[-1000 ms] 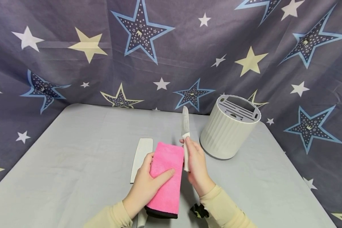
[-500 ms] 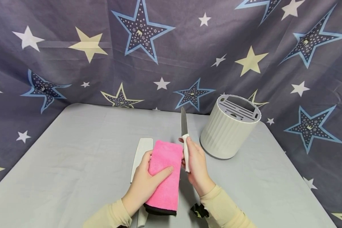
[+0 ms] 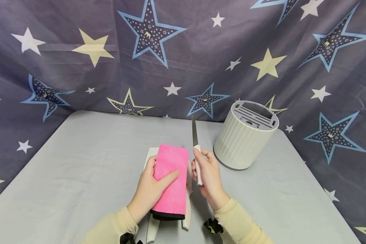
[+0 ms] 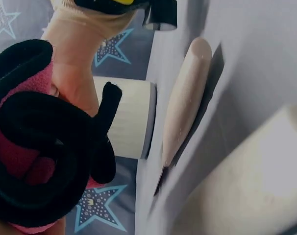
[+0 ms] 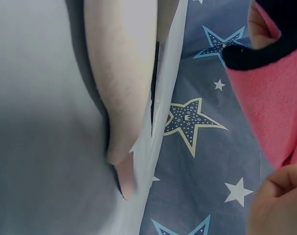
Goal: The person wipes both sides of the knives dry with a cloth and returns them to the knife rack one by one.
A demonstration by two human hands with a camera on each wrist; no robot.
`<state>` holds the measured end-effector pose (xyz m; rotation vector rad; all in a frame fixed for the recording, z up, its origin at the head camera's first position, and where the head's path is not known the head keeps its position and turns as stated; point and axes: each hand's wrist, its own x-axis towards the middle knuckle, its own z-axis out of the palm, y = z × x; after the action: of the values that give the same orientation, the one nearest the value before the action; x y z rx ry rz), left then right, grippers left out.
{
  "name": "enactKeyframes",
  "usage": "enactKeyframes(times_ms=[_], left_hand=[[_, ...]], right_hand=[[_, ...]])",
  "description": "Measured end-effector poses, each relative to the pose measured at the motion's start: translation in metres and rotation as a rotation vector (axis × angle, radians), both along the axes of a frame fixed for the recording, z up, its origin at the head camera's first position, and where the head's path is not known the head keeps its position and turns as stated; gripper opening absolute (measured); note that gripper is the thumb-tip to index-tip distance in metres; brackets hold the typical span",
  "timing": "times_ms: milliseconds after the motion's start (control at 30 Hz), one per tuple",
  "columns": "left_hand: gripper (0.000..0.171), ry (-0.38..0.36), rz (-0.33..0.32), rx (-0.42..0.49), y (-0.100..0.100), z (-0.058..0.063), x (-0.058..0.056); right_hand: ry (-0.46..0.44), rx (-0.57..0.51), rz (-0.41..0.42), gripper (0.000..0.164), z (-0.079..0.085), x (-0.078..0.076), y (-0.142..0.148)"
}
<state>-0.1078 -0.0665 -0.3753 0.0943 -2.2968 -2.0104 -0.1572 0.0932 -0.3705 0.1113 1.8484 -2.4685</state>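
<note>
My left hand (image 3: 150,184) holds a folded pink cloth (image 3: 172,179) with a black hem, thumb across its front. In the left wrist view the cloth's black edge (image 4: 45,107) shows as rolled layers. My right hand (image 3: 210,176) grips the white handle of a knife (image 3: 198,166) just right of the cloth, its narrow blade pointing up and away. Below the cloth lies a cleaver (image 3: 151,152), its middle hidden by the left hand and cloth. A second knife with a white handle (image 3: 186,211) lies on the table, partly covered by the cloth in the head view.
A ribbed white knife block (image 3: 245,142) with a slotted grey top stands at the back right of the grey-covered table (image 3: 88,162). A star-patterned curtain (image 3: 158,78) hangs behind and along the sides.
The left hand and cloth have moved left, away from the knife, uncovering the handle of another knife on the table. The held knife's blade has turned and leans slightly further left.
</note>
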Motion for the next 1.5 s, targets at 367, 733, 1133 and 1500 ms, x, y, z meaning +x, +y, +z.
enactKeyframes(times_ms=[367,733,1133,1500], left_hand=[[0.055,0.008,0.038,-0.079,-0.01,-0.002,-0.012],[0.057,-0.002,0.066,-0.101,-0.015,0.002,-0.019],[0.058,0.035,0.069,-0.094,-0.007,-0.001,-0.017],[0.059,0.1,0.084,-0.127,-0.002,-0.001,-0.014]], right_hand=[[-0.009,-0.024,0.04,0.018,-0.001,0.006,-0.004],[-0.054,0.004,0.101,0.032,-0.002,0.015,-0.011],[-0.05,0.061,0.088,0.035,-0.008,0.021,-0.023],[-0.021,0.086,0.07,0.041,-0.006,0.024,-0.026]])
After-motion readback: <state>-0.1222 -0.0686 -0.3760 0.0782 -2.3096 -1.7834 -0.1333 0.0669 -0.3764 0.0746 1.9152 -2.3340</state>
